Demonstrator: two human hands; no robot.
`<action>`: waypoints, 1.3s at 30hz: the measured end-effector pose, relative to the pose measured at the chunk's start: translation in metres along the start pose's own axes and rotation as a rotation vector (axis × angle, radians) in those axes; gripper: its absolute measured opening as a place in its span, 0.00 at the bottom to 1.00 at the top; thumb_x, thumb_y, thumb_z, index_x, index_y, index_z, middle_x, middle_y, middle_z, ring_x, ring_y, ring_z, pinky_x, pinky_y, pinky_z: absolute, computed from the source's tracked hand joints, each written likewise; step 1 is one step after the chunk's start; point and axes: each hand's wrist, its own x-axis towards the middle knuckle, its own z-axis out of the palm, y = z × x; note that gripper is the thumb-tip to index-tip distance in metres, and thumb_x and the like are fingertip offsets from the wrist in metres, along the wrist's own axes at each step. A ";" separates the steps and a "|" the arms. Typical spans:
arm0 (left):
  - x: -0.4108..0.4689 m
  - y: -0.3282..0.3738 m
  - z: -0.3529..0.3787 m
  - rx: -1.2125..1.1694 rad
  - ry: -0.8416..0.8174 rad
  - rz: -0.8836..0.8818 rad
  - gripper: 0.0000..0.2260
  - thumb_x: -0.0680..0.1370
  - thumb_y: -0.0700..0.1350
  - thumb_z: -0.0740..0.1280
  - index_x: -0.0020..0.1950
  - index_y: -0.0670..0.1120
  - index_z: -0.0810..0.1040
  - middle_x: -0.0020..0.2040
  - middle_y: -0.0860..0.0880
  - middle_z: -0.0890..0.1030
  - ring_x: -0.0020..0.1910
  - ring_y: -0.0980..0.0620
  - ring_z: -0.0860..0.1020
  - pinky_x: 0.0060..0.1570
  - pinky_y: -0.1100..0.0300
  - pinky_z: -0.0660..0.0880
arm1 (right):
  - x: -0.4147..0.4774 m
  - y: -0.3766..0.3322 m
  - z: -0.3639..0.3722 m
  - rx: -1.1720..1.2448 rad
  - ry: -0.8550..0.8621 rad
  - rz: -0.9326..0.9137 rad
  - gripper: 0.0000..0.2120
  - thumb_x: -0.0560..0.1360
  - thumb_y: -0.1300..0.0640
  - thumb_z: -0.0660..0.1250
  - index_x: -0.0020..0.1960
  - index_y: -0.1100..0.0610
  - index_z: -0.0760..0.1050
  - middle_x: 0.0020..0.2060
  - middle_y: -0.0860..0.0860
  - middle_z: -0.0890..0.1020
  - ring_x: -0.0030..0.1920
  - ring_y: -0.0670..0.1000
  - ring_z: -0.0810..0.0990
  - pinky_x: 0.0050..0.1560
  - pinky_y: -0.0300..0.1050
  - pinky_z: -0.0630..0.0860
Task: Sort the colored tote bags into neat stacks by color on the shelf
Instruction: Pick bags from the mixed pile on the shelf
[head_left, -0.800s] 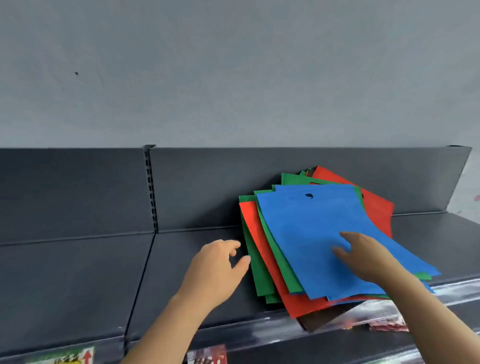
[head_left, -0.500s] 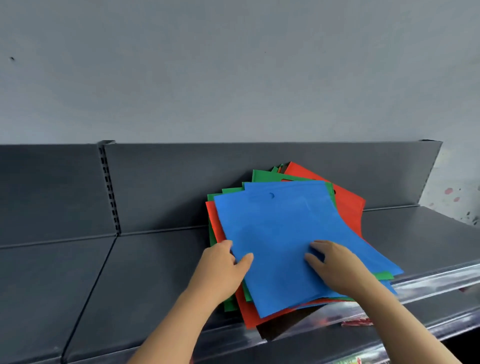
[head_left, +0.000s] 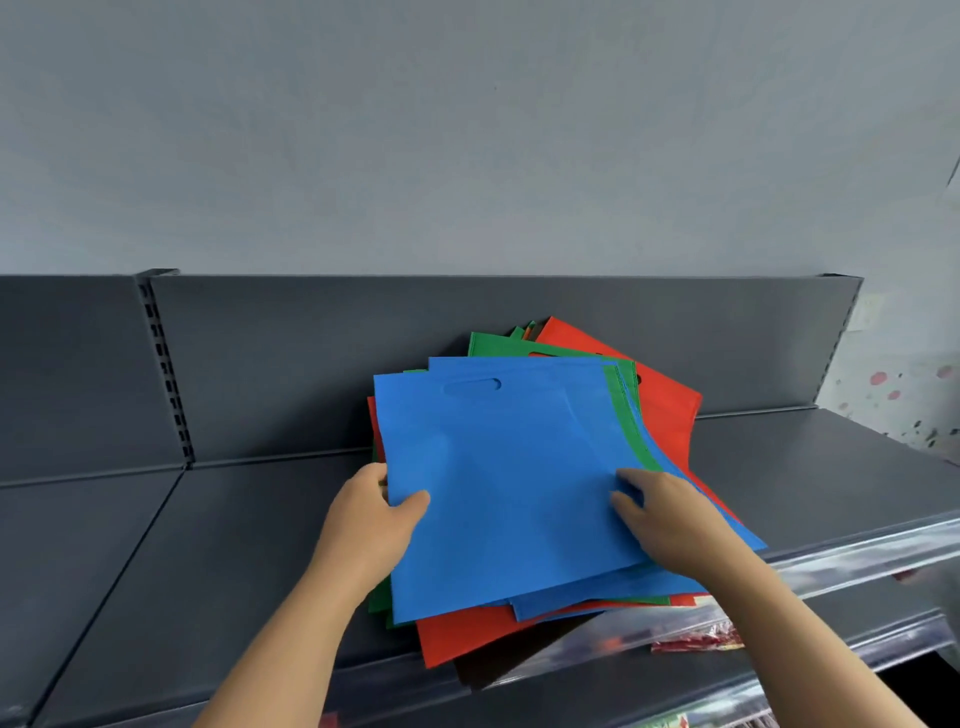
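Near edge: a clear plastic rail (head_left: 857, 561) is running along the shelf front, glossy and blurred. A red packet (head_left: 696, 639) is showing below it; I cannot read its print.

Hands: they are working apart, one at each side of the top blue bag (head_left: 509, 483). My left hand (head_left: 371, 525) is pinching its left edge, thumb lying on top, fingers tucked under and hidden. My right hand (head_left: 670, 525) is curling thumb and forefinger onto the right side, apparently pinching the fabric, though the other fingers are hiding behind the knuckles.

The bag: a flat rectangle of matte, felt-like cloth, with an oval handle slot cut near its far edge. It is lying uppermost on the pile of tote bags (head_left: 571, 603), toward the right of the dark grey metal shelf (head_left: 234, 545).

The pile: it is fanning out unevenly. A second blue bag (head_left: 727, 530) is peeking out at the right. Green bags (head_left: 626, 415) are showing only as strips. Red bags (head_left: 667, 410) are sticking out at the far right and near corner. A dark bag (head_left: 509, 660) at the bottom is overhanging the front lip, mostly covered.

Behind: the smooth back panel (head_left: 311, 364), a slotted upright (head_left: 163, 364), then a plain grey wall (head_left: 467, 130).
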 end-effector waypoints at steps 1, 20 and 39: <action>0.000 0.000 0.000 -0.006 0.016 -0.006 0.07 0.77 0.45 0.67 0.53 0.50 0.73 0.45 0.54 0.80 0.38 0.51 0.80 0.31 0.59 0.74 | -0.001 -0.002 0.001 0.052 -0.007 -0.021 0.16 0.78 0.54 0.60 0.64 0.56 0.72 0.58 0.52 0.79 0.60 0.56 0.75 0.56 0.48 0.71; 0.001 -0.018 -0.030 -0.075 0.082 0.008 0.10 0.78 0.43 0.66 0.58 0.51 0.75 0.49 0.55 0.82 0.43 0.54 0.82 0.43 0.52 0.81 | 0.004 -0.049 -0.004 0.386 0.063 0.009 0.25 0.74 0.60 0.68 0.70 0.58 0.68 0.49 0.48 0.79 0.47 0.50 0.77 0.44 0.39 0.71; -0.051 -0.115 -0.264 0.134 0.402 0.071 0.19 0.77 0.50 0.67 0.67 0.52 0.70 0.63 0.50 0.76 0.64 0.50 0.72 0.54 0.55 0.74 | -0.052 -0.288 0.074 0.542 0.129 -0.279 0.20 0.73 0.61 0.69 0.63 0.49 0.73 0.42 0.48 0.76 0.40 0.47 0.74 0.44 0.43 0.70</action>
